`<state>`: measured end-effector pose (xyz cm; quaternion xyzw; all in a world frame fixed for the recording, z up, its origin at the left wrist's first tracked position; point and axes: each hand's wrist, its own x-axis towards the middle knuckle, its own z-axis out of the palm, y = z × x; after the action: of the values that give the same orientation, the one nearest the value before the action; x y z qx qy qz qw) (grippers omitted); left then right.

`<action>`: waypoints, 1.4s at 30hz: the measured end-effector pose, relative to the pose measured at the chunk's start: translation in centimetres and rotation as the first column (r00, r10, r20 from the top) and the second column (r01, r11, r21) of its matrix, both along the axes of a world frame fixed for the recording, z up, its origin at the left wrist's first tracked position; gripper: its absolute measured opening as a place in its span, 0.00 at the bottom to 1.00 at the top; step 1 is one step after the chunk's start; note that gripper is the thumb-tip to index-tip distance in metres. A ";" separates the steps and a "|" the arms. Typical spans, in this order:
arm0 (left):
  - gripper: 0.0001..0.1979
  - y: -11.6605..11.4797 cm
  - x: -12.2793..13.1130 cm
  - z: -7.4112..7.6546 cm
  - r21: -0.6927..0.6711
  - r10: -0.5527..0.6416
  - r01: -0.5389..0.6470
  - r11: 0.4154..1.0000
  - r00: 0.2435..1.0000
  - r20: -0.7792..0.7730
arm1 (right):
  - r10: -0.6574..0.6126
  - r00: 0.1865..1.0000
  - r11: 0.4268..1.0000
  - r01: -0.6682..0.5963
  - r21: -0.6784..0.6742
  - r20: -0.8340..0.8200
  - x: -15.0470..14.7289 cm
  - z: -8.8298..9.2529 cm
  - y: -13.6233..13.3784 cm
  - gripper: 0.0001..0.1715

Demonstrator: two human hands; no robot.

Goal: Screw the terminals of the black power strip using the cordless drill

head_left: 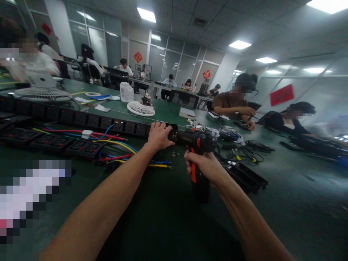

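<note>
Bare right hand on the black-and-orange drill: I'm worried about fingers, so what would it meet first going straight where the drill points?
Probably the bare left hand, just ahead of the drill; depth is unclear, so the long black socket strip might come first.

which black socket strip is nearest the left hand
The long black socket strip farther from the wearer: it runs up to the bare left hand; the nearer black socket strip ends short of it.

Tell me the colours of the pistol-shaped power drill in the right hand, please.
The power drill is black with orange parts, seen in the head view.
</note>
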<state>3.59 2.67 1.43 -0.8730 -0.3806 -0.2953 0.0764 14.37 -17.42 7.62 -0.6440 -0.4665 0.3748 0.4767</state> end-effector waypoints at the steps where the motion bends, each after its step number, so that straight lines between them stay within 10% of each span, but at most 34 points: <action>1: 0.34 0.0 0.0 0.0 0.000 0.002 -0.002 1.000 1.000 0.002 | -0.002 1.000 1.000 0.002 0.001 0.001 0.0 0.0 0.0 0.07; 42: 0.34 0.1 0.0 -0.1 0.001 -0.009 0.009 1.000 1.000 0.022 | 0.015 1.000 1.000 -0.015 -0.027 -0.024 0.0 -0.1 -0.1 0.11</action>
<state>3.62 2.77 1.34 -0.8713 -0.3773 -0.3056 0.0713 14.39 -17.50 7.55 -0.6423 -0.4607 0.3921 0.4706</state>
